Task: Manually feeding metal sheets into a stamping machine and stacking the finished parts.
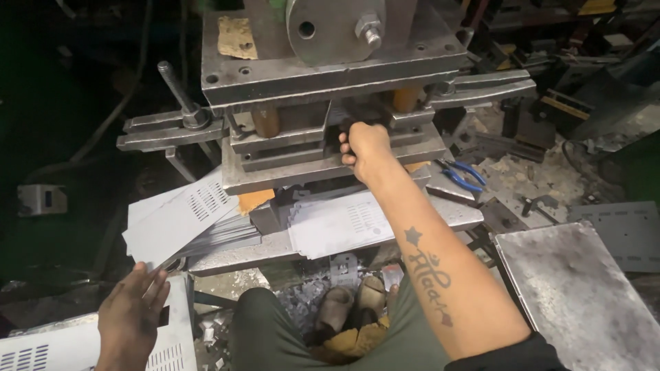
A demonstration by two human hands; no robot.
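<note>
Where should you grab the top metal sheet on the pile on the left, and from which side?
Probably by its near corner, coming from below-left, where the left hand already rests. The top sheet is thin and flat, and that corner sticks out past the pile, so fingers can slip under it. Its far end lies close to the press, which looks like a poor side to reach in from.

the scene is dim, with light falling from above onto the press (330, 69) and the steel plate (577, 288) at lower right, which shows a dull sheen. the left side sinks into near black. the left hand (130, 319) is slightly blurred; far corners look soft and noisy.
</note>
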